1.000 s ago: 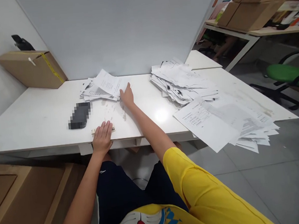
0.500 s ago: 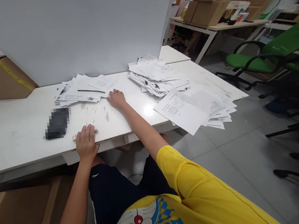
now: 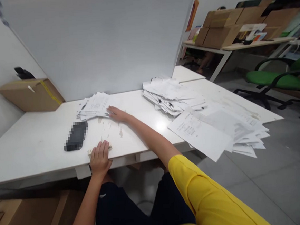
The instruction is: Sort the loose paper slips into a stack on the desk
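Note:
My right hand (image 3: 117, 114) reaches across the white table (image 3: 33, 146) and lies flat, fingers stretched out, on the right edge of a small stack of printed papers (image 3: 93, 105) near the back panel. My left hand (image 3: 99, 158) rests palm down at the table's front edge, fingers together, over a small pale object (image 3: 109, 147) that is mostly hidden beneath it. A dark phone (image 3: 75, 135) lies just left of that hand.
A bigger messy paper heap (image 3: 170, 93) sits right of centre, and more sheets (image 3: 219, 129) overhang the table's front right edge. A cardboard box (image 3: 29, 95) leans at the back left. A grey partition (image 3: 100, 40) backs the table. Green chairs (image 3: 277, 76) stand at right.
My right hand slid from the table surface up onto the edge of the small paper stack. The left hand stayed at the front edge. The view swung left and tilted up.

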The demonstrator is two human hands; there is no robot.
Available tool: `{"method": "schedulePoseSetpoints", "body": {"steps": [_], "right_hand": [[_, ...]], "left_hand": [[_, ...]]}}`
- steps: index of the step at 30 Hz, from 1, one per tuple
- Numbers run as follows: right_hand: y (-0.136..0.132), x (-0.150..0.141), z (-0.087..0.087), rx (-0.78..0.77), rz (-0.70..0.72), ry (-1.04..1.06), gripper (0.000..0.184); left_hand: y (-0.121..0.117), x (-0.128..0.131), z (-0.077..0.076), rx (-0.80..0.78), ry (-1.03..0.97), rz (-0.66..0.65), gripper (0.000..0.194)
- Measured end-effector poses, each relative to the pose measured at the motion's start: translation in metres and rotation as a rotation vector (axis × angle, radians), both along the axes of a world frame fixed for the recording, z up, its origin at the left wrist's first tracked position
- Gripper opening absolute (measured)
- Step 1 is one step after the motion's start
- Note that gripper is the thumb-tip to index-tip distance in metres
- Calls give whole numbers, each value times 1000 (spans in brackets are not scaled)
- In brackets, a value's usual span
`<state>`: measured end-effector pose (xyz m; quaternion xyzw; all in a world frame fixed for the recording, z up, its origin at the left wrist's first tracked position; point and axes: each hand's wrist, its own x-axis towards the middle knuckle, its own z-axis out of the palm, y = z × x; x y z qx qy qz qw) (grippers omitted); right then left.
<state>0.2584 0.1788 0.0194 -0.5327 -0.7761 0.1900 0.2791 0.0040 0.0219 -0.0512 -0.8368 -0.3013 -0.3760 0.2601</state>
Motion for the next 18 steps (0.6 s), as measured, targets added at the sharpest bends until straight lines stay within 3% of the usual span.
{"method": "schedulePoseSetpoints", "body": {"steps": [3,8,10,14,18], "right_hand": [[-3,-5,4,46,-10,13,57],[-16,-6,-3,-65,-468,76,65],[-21,-9,-5,-91,-458,62,74],[-28,-7,2,-104,-247,52,78],[-30,17,18,-129,-344,70,63]], "left_hand": [[2,-3,-1,28,17,14,81],[2,-2,-4,22,4,41,85],[3,-1,-6,-9,-14,35,84],[5,0,-8,-69,-48,14,81],[7,1,-7,22,-68,10,77]]}}
